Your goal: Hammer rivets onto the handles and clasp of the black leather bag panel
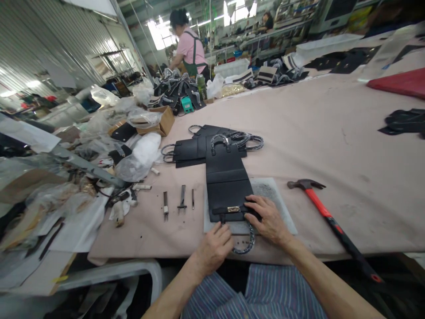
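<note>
In front of me lies a black leather bag panel (227, 177), its near end on a grey-white slab (275, 204). Across that near end runs a black strap (219, 210) with a gold clasp (233, 209). A handle wrapped in clear plastic (254, 237) loops toward me from the near edge. My left hand (215, 246) pinches the handle's left end at the panel edge. My right hand (268, 219) is closed over the strap's right end, its fingers curled; the handle's right end is partly hidden beneath it.
A claw hammer (320, 204) with a red and black grip lies at right. Left of the slab are a pronged punch (165, 206), another pronged tool (182, 201) and a thin rod (193, 199). More bag panels (189, 149) lie beyond. Plastic bags (139, 155) clutter the left; a co-worker (192, 48) stands behind.
</note>
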